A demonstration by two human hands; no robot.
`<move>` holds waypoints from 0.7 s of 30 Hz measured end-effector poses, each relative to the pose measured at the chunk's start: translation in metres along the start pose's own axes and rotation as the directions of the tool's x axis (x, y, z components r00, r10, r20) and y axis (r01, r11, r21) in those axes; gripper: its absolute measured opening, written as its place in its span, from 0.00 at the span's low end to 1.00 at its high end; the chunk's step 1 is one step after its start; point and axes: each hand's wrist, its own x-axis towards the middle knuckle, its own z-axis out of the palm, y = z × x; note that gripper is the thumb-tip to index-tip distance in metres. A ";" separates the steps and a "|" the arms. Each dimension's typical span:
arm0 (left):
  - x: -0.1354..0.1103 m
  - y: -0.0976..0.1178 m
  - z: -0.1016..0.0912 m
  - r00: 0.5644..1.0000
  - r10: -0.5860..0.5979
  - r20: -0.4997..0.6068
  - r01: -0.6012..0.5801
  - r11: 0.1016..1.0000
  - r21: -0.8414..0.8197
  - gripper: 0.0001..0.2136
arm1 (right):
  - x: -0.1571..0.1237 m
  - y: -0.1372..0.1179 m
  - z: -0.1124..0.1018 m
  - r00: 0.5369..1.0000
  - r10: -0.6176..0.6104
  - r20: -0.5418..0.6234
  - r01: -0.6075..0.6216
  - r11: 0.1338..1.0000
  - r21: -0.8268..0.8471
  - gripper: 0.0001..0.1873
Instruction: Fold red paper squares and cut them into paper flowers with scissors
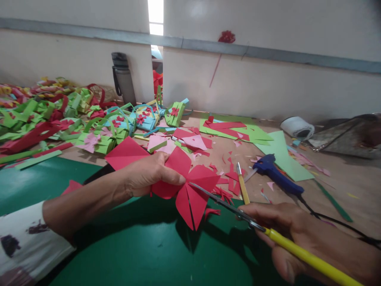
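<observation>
My left hand (151,172) pinches a red paper flower (195,190) between thumb and fingers, the thumb lying near its centre. Slits part some of the flower's petals. In my right hand (285,230) is a pair of scissors (274,236) with yellow handles and long metal blades. The blades point left over the flower, and their tip lies close to its centre beside my left thumb. A further red paper piece (126,153) sticks out behind my left wrist. Below the flower spreads a dark green surface (143,246).
A blue glue gun (276,172) with a black cord and a yellow-handled tool (243,184) lie beyond my right hand. Red scraps litter the brown tabletop (330,159). Green paper sheets (285,157), small paper bags (145,119) and a grey bottle (123,79) stand farther back.
</observation>
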 end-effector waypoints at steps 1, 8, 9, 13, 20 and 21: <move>0.000 0.000 0.000 1.000 0.002 0.006 -0.002 1.000 -0.003 0.23 | 0.001 -0.002 0.000 1.000 0.010 0.028 -0.012 0.998 0.063 0.12; 0.001 0.000 0.001 1.000 -0.011 -0.027 0.010 1.000 -0.019 0.25 | 0.001 0.001 -0.002 0.996 0.049 0.076 -0.056 0.994 0.093 0.12; 0.001 0.000 0.001 1.000 -0.012 -0.020 0.011 1.000 -0.019 0.26 | 0.000 0.002 -0.002 0.996 0.053 0.067 -0.058 0.996 0.072 0.13; 0.001 -0.001 0.000 1.000 -0.020 -0.005 0.020 0.999 -0.031 0.27 | -0.002 0.003 -0.003 0.996 0.038 0.087 -0.045 0.996 0.078 0.14; 0.001 0.000 -0.001 1.000 -0.017 0.020 0.018 0.999 -0.035 0.27 | -0.008 0.003 -0.007 0.998 -0.039 -0.055 0.030 0.989 -0.148 0.22; 0.001 0.000 -0.001 1.000 -0.018 0.025 0.019 0.999 -0.037 0.27 | -0.009 0.005 -0.007 0.997 -0.049 -0.060 0.039 0.987 -0.157 0.23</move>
